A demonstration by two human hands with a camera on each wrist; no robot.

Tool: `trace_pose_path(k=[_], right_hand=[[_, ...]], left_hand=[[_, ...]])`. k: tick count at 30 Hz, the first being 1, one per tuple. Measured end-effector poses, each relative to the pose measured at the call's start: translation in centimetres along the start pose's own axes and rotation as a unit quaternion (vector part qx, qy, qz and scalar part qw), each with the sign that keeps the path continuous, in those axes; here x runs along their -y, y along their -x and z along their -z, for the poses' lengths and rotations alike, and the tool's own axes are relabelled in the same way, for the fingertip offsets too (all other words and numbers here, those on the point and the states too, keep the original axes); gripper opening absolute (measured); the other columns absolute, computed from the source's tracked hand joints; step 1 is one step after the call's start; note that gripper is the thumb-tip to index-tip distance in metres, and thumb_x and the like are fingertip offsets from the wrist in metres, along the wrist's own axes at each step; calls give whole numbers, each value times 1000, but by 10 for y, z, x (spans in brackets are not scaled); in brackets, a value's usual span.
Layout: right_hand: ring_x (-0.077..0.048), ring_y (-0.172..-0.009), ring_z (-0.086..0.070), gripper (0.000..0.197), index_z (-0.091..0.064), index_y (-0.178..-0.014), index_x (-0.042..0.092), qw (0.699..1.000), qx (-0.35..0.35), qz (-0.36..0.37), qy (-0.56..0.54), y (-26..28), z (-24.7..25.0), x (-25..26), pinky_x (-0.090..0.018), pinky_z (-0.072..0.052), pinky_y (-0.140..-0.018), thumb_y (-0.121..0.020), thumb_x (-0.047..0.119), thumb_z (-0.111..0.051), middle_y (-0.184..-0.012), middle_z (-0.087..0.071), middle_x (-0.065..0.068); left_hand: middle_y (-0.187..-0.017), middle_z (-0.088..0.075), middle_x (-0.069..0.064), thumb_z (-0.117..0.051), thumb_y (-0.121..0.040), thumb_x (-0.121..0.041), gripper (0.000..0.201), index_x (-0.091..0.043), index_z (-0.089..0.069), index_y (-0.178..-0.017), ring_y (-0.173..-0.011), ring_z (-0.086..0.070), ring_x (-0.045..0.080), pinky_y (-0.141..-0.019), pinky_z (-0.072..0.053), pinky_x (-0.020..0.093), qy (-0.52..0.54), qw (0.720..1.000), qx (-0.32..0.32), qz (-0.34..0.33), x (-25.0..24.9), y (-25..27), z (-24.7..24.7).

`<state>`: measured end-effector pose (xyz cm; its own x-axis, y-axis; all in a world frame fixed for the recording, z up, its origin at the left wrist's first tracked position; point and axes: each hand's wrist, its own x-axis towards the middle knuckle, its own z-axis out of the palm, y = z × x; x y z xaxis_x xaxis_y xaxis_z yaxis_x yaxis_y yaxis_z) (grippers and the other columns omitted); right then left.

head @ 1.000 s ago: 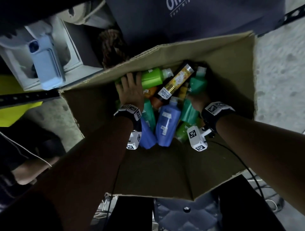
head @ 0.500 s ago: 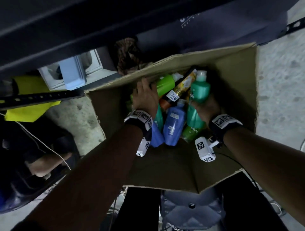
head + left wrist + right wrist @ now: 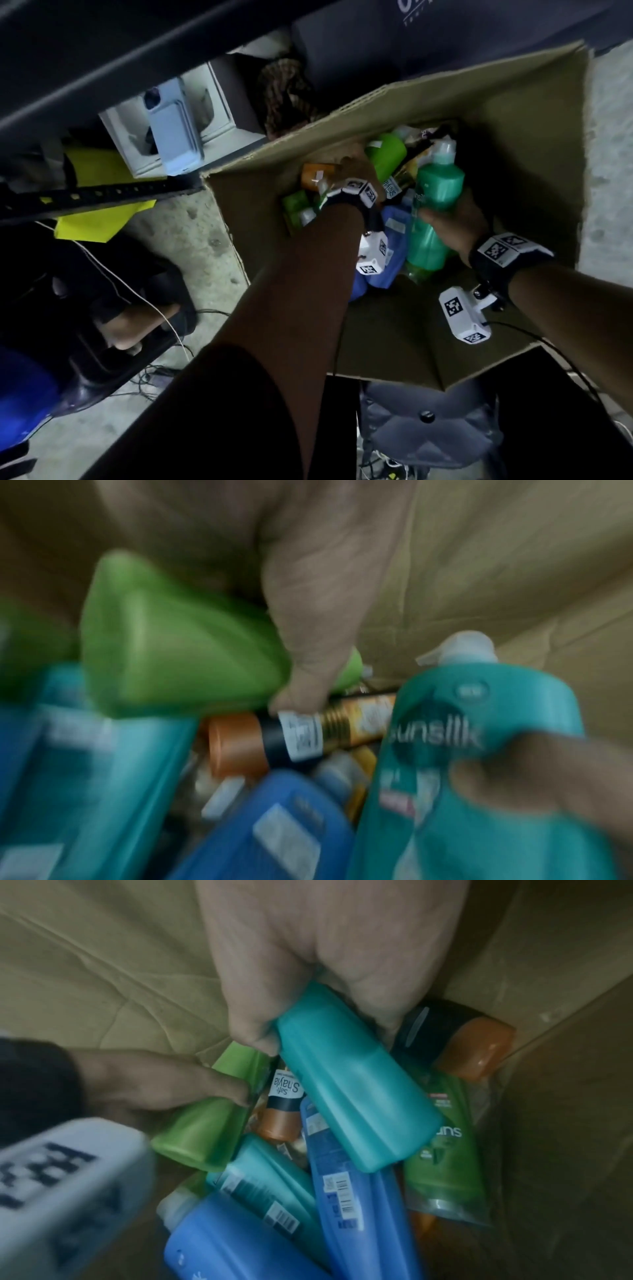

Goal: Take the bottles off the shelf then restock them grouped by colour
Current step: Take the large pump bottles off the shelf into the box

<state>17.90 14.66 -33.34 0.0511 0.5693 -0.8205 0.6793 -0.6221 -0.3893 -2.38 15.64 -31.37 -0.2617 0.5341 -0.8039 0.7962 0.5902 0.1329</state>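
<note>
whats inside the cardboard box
The box holds a loose pile of bottles: blue, lime green, teal, one orange-capped. Lower layers and the floor are covered.

One cardboard box (image 3: pixel 534 113), two hands, roughly ten bottles.

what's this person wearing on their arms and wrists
Both forearms are bare, with no sleeves showing. Each wrist carries a dark band topped with white blocks printed with black square markers. A small white camera housing with the same markers hangs beneath each wrist; a thin black cable trails from the right one.
</note>
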Motion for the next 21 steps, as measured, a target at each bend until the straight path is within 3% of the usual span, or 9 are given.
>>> trace_pose_path(k=[4,6,8,11,14,16,18,19,21], right_hand=[[-22,-102,-64,73,-49,-141,23,1000,-6,2,-28,4,6,-1,-35,-50,-89,-78,32,-84,-121,-66,-3],[-20,-95,-63,70,-51,-139,26,999,-1,7,-39,10,12,1,-31,-47,-83,-77,33,-84,-114,-65,0],[-23,-99,-66,66,-53,-137,27,999,19,11,-49,19,17,8,-36,-52,-85,-78,33,-83,-116,-68,-1],[-29,-108,-67,65,-55,-134,27,997,39,2,-71,38,28,21,-50,-54,-98,-76,39,-81,-120,-69,-5],[-31,-100,-71,69,-59,-127,30,991,68,-36,-114,68,37,34,-54,-58,-93,-64,51,-78,-113,-72,-6],[-32,-94,-74,66,-61,-124,30,986,73,-47,-142,89,42,38,-56,-61,-85,-63,49,-79,-110,-74,-10],[-37,-93,-74,62,-61,-123,29,982,80,-59,-161,109,46,42,-61,-60,-82,-66,44,-81,-110,-74,-15],[-39,-95,-73,61,-61,-124,28,981,86,-64,-160,120,48,44,-64,-59,-82,-68,41,-81,-110,-73,-17],[-42,-97,-73,63,-60,-126,24,980,101,-63,-158,141,50,47,-65,-58,-84,-68,36,-81,-111,-72,-19]], left_hand=[[-155,-31,19,-73,-90,-36,103,-10,-4,-161,-144,-34,40,-117,-33,50,21,999,16,35,-6,3,-6],[-157,-27,21,-83,-79,-33,108,-13,-12,-159,-147,-28,42,-118,-30,54,78,995,24,60,-1,10,-10],[-156,-27,22,-86,-71,-35,111,-13,-18,-155,-146,-29,42,-116,-33,54,127,990,11,65,9,23,-12],[-155,-31,20,-88,-66,-39,111,-15,-25,-154,-142,-35,42,-112,-40,46,175,984,14,31,19,49,-13],[-146,-46,15,-87,-58,-39,116,-18,-28,-156,-130,-50,35,-104,-48,42,271,961,27,49,25,84,-11],[-130,-60,11,-86,-58,-30,100,-13,-43,-147,-112,-62,28,-88,-54,37,344,937,33,57,27,110,-11],[-106,-69,6,-87,-62,-15,65,-10,-61,-121,-91,-68,19,-73,-50,31,391,919,29,49,29,139,-10],[-97,-69,3,-86,-60,-14,57,-12,-63,-112,-83,-68,15,-70,-49,30,412,909,32,45,30,154,-8],[-96,-67,3,-77,-52,-20,58,-18,-61,-108,-83,-65,17,-72,-51,31,443,894,48,44,28,182,-5]])
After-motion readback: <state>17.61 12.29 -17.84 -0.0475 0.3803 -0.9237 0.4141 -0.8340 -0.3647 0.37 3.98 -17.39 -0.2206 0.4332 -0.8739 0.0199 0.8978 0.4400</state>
